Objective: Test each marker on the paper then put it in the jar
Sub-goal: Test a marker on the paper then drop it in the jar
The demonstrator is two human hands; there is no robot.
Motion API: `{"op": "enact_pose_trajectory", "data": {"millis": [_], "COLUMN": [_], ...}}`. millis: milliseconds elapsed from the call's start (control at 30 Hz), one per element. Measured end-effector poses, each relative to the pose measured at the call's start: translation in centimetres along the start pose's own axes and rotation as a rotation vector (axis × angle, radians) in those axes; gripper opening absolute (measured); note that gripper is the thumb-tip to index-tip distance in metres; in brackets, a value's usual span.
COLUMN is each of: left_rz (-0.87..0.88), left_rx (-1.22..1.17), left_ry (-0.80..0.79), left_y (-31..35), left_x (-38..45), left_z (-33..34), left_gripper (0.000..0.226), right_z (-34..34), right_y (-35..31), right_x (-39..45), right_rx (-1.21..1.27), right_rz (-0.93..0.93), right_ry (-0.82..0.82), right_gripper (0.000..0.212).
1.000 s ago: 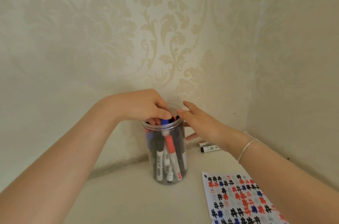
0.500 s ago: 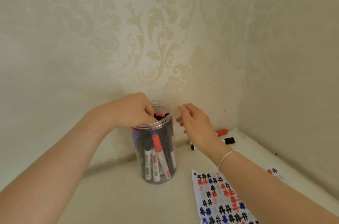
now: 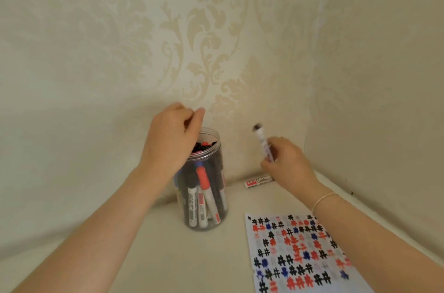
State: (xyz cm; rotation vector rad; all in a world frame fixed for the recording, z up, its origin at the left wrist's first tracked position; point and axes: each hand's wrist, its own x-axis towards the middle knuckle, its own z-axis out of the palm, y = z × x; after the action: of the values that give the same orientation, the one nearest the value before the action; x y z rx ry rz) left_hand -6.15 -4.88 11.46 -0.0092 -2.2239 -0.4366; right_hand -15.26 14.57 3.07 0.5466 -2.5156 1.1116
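Clear plastic cylindrical jar (image 3: pixel 206 199) stands upright on matte cream desk (image 3: pixel 168 256), packed w/ markers, caps up. Left hand (image 3: pixel 171 141) above jar rim, fingers loosely curled, gripping nothing. Right hand (image 3: pixel 286 163) pinches a slim white-barrel marker (image 3: pixel 263 142), dark cap up, blurred. Paper (image 3: pixel 295 254), flat, covered w/ black, red, blue hash marks, lies right of jar.

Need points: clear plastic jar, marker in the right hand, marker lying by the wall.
Clear plastic jar of markers (image 3: pixel 217 148): head view, bare wall just under the rim.
White marker with dark cap, held in the right hand (image 3: pixel 262 141): head view, barrel above the fingers.
White marker with red label, lying by the wall (image 3: pixel 258 181): head view, mid-barrel.
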Motion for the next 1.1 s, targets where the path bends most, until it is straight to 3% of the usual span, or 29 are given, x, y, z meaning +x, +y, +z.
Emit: {"op": "enact_pose_trajectory", "data": {"millis": [33, 67, 100, 133, 267, 333, 400, 533, 800, 867, 967, 1033, 1100], "left_rz": [0.157, 0.299, 0.426, 0.458, -0.009, -0.058, -0.104, -0.183, 0.013, 0.029, -0.043, -0.079, -0.104], "left_rx": [-0.035, -0.059, -0.095, -0.143, -0.248, -0.444, -0.655, -0.885, -0.758, -0.617, -0.489, -0.476, -0.451], "left_ry": [0.182, 0.255, 0.222, 0.085, -0.573, -0.706, -0.799, -0.972, -0.887, -0.89, -0.836, -0.769, -0.713], "left_y": [1.0, 2.4, 3.8, 5.2, 7.8, 7.9, 8.0, 8.8, 9.9, 9.7, 8.9, 8.5, 8.5], "left_x": [-0.9, -1.8, -3.1, -4.3, -7.3, -7.2, -7.1, -7.9, -8.2, -8.1, -8.2, -9.0, -9.9], "left_z": [-0.3, -0.2, 0.3, 1.0, 4.6, 5.6, 6.0, 5.7, 6.1, 6.7, 7.8, 8.8, 9.7], "left_gripper": [0.044, 0.04, 0.034, 0.03, 0.052, 0.031, 0.01, 0.018, 0.026, 0.03, 0.059, 0.061, 0.053], "right_z": [-0.9, -1.8, -2.7, -3.4, -4.7, -4.9, -5.2, -6.4, -8.7, -8.9, -9.4, -9.9, -10.0], "right_y": [-0.9, -1.6, -2.1, -2.5, -2.8, -2.6, -2.3, -1.7, -0.1, 0.2, 1.6, 2.8, 3.9], "right_x": [0.1, -0.1, -0.3, -0.7, -2.6, -3.5, -4.2, -5.4, -6.6, -7.0, -7.3, -7.8, -8.7], "right_rx": [0.278, 0.53, 0.701, 0.817, 0.96, 0.922, 0.863, 0.73, 0.911, 0.956, 1.041, 1.018, 0.938], "right_rz": [0.12, 0.209, 0.268, 0.302, 0.314, 0.319, 0.305, 0.22, 0.192, 0.219, 0.342, 0.444, 0.506], "right_ry": [0.062, 0.112, 0.131, 0.133, 0.126, 0.104, -0.017, -0.286, -0.405, -0.345, -0.119, -0.03, -0.066], "right_gripper": [0.013, 0.012, 0.01, 0.011, 0.02, 0.029, 0.032, 0.023, 0.02, 0.016, 0.019, 0.017, 0.017]}}
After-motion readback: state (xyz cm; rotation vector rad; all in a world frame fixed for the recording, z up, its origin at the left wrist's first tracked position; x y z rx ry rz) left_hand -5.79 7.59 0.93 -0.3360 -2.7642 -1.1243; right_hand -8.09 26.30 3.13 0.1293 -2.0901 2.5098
